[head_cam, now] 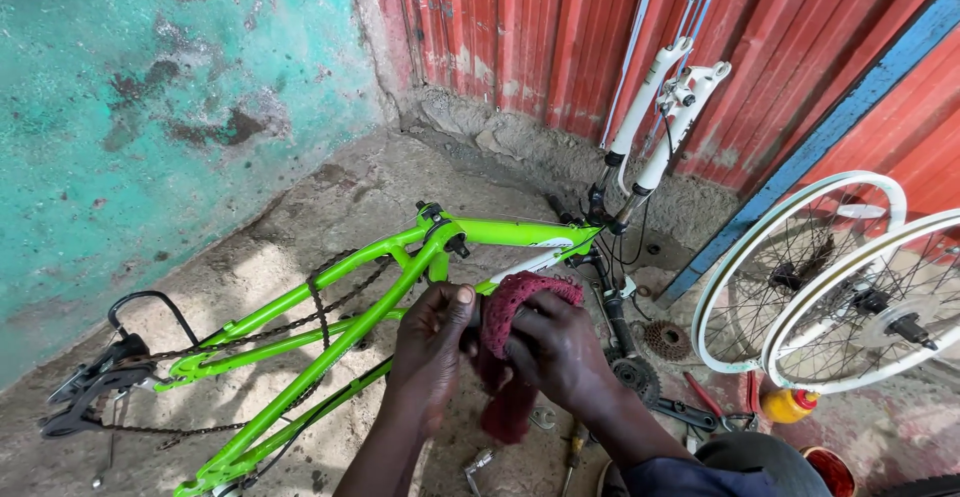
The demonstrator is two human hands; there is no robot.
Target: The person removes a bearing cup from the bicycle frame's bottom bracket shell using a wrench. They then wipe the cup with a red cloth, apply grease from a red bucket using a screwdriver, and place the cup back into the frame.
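Far left of frame: rear derailleur [92, 382] hangs off the back end of the green bike frame [330, 332], which lies on the concrete floor [330, 197], with a slack chain [318, 307] draped loosely over the stays. Centre: left hand [430, 342] has its fingers curled together, thumb pressed on top, gripping the edge of a maroon knitted rag [503, 357]; right hand [555, 349] is clamped around the same rag from the other side, fingers wrapped tight. The rag sits bunched between both hands, just over the frame tube at lower centre. Whether it touches the tube I can't tell, the hands block it. Below the hands: small tools on the floor, blurry. Right of centre: white suspension fork [665, 107] leans up against the red corrugated wall [560, 27], loose sprocket cluster [668, 340] on the ground. Far right: two white-rimmed wheels [830, 287] leaning, yellow bottle [787, 405] beside them. Risks: loose knit could snag on the chain or cable ends near the hands; the unsupported frame could shift under rubbing pressure; the slack chain could slip further and smear grease back on.
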